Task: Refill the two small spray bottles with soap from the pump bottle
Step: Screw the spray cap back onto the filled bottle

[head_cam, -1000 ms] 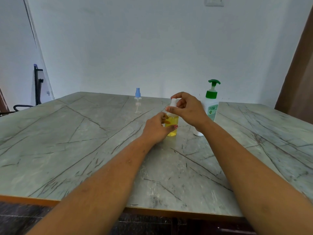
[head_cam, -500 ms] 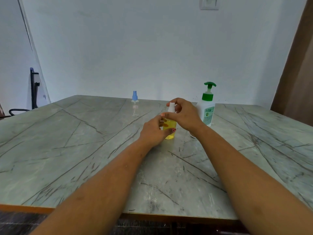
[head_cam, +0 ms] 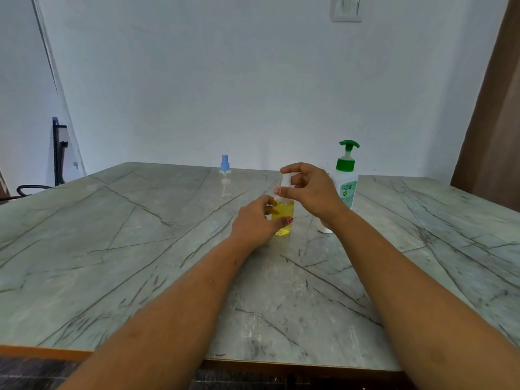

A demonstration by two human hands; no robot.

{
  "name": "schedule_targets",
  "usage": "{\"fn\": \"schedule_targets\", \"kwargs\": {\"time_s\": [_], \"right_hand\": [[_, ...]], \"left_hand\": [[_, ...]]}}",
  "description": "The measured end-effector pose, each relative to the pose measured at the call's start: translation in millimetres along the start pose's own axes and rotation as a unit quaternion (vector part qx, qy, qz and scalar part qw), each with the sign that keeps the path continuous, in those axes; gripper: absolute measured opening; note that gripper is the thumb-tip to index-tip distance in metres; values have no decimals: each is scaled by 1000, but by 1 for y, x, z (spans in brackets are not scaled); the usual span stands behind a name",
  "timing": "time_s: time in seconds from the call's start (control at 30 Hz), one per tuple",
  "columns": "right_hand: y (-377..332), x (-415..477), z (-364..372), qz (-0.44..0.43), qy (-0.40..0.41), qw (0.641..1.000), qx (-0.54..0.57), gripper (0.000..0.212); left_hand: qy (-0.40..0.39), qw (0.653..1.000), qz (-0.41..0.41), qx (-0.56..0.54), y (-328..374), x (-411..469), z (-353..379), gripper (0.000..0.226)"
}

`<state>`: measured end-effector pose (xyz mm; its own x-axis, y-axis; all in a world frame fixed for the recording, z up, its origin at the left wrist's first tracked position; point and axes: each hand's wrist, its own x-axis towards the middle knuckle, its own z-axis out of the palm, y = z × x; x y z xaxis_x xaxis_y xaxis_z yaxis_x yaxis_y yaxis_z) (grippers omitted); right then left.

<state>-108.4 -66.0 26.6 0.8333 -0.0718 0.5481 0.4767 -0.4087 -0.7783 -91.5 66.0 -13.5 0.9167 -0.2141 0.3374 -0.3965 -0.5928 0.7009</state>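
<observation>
Grey-green stone-patterned worktop, crossed by dark veins. Its near edge shows an orange-brown rim, and the area below is too dim to make out. Left forearm and right forearm enter from the bottom edge, both cut off by the frame before the elbow.

Near the middle of the worktop stands the yellow-filled spray bottle, upright, base on the surface. The left hand is wrapped round its body. The thumb, with a red nail, lies across the front, while the fingers pass behind and show only as dark shapes through the liquid. The right hand is above it, thumb and fingers pinched on the white spray top. Whether this top sits fully on the neck cannot be told, since the fingers cover the joint.

Just behind the right hand stands the pump bottle, white with a green collar and pump head. The wrist hides much of its lower body, leaving a piece of the white base in sight, and the label print is too small to read. Farther back and to the left, well apart from both hands, stands the blue-capped spray bottle, clear and hard to separate from the worktop behind it.

Beyond lie a pale wall, a switch plate cut off by the top edge, a brown panel at right, and a black frame at left, its nature unclear.
</observation>
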Motion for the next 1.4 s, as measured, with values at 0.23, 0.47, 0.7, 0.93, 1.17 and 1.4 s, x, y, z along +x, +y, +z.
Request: {"fn": "schedule_targets", "kwargs": {"time_s": [0.23,0.47,0.7,0.93,1.17,1.4], "right_hand": [[3,-2,4,29,-65,996,-51,47],[4,-1,-1,21,-92,995,29,40],[4,1,1,23,-12,999,-43,45],[-1,-5,1,26,-69,997,-12,41],[-1,-3,1,17,-54,998,-21,38],[-1,-4,13,6,23,999,-49,38]], "left_hand": [[6,1000,0,4,0,-1,-1,64],[0,1000,-1,9,-1,-1,-2,57],[-5,1000,-1,2,1,-3,-2,63],[-4,1000,-8,-9,1,-4,-5,59],[-3,1000,-3,11,-2,0,-5,57],[35,993,4,108,-3,2,-5,57]]}}
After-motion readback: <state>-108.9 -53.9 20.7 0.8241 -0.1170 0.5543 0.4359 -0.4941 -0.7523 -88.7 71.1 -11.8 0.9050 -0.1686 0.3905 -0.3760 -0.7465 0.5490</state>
